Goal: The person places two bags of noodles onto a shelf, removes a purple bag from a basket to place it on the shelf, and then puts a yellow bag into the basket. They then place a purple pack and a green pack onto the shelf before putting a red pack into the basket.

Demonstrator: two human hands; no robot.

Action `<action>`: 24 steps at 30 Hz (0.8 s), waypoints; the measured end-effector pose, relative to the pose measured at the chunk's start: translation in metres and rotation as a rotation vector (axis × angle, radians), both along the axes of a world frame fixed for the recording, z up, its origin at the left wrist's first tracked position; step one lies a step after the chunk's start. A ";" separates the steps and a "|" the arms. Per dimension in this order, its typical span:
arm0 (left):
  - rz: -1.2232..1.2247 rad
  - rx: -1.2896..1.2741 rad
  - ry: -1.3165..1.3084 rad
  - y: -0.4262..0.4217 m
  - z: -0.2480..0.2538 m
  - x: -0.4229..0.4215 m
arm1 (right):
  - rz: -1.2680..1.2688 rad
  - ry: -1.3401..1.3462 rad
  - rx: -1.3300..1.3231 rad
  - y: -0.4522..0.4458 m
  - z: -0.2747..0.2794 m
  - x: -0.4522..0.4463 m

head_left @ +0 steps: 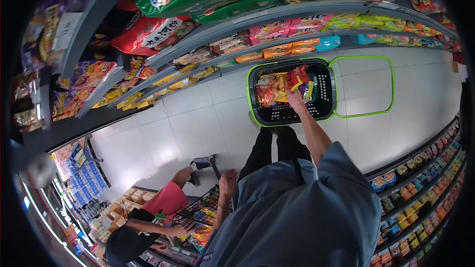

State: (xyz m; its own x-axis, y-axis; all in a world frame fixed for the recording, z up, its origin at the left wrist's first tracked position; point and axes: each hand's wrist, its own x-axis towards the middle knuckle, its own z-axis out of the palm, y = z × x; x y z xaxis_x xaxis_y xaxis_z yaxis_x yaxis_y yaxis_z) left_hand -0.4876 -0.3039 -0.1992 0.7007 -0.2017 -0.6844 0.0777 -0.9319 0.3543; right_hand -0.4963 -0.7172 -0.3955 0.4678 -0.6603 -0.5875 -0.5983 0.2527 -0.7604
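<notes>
My right hand (296, 100) reaches into a black basket with a green rim (252, 104) on the floor. Its fingers are closed on a red and yellow packet (297, 76), above other packets in the basket. Red-orange packets (269, 89) lie at the basket's left side, and a purple one shows partly under my hand. My left hand (227, 183) is at my left side with its fingers curled, beside a dark bar and a black wire basket (210, 202) holding colourful packets. What it grips is too small to tell.
Shelves of bagged food (208, 24) curve along the top and left, and shelves of cups and packets (410, 207) stand at the lower right. Another person in pink shorts (166, 200) stands at the lower left, a hand (184, 227) at the wire basket. The green handle (393, 86) lies folded out right.
</notes>
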 end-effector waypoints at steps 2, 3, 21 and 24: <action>-0.047 -0.148 -0.073 -0.013 -0.010 0.011 | 0.020 -0.145 0.054 -0.005 0.015 -0.030; -0.050 -0.255 -0.095 -0.026 -0.010 0.018 | 0.040 -0.285 0.117 -0.007 0.023 -0.044; 0.125 -1.105 0.254 -0.208 0.169 0.078 | 0.329 -0.822 0.529 -0.028 0.355 -0.014; 0.205 -1.047 -0.094 -0.199 0.203 0.076 | 0.441 -0.944 0.498 0.001 0.361 -0.007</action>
State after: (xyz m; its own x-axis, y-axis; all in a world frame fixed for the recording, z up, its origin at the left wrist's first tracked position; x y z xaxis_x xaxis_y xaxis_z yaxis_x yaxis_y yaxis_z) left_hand -0.4116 -0.5026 0.0036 0.8290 -0.5292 -0.1808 0.1292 -0.1333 0.9826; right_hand -0.5028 -0.7162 -0.0344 0.9918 -0.1237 -0.0310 0.0441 0.5608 -0.8268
